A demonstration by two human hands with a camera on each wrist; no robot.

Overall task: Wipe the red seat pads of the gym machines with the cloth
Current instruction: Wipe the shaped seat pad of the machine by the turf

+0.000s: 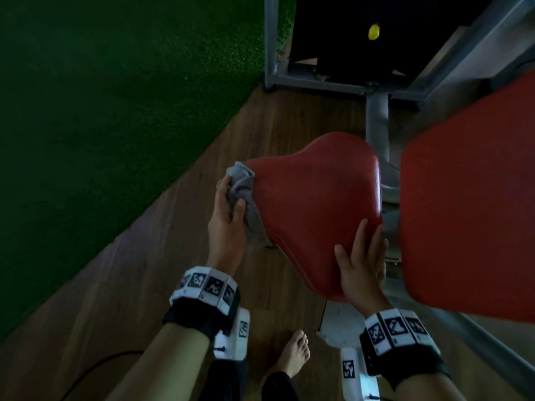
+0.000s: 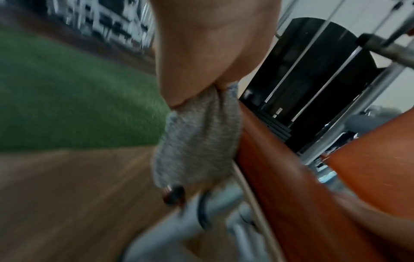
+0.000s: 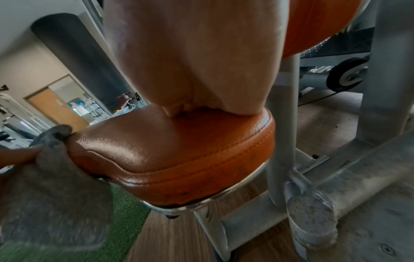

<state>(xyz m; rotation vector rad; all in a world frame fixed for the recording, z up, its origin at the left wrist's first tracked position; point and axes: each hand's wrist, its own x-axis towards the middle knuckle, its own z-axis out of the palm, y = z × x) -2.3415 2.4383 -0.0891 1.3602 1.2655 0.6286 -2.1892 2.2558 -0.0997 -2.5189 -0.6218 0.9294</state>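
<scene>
The red seat pad point(image 1: 312, 209) of a gym machine fills the middle of the head view. My left hand point(image 1: 227, 215) grips a bunched grey cloth point(image 1: 244, 195) and holds it against the pad's left side edge. The cloth point(image 2: 197, 141) hangs beside the red seat pad point(image 2: 280, 177) in the blurred left wrist view. My right hand point(image 1: 362, 261) lies flat with straight fingers on the pad's near right corner. The right wrist view shows the seat pad point(image 3: 174, 152) from the side, the right hand point(image 3: 201, 62) pressing its top, and the cloth point(image 3: 51, 195) at its far end.
A second red pad point(image 1: 469, 204) stands close on the right. The grey steel frame point(image 1: 376, 117) and post carry the seat; a black weight stack point(image 1: 347, 33) stands behind. Green turf point(image 1: 115, 96) borders the wood floor point(image 1: 144, 285). My bare foot point(image 1: 293, 357) stands below the seat.
</scene>
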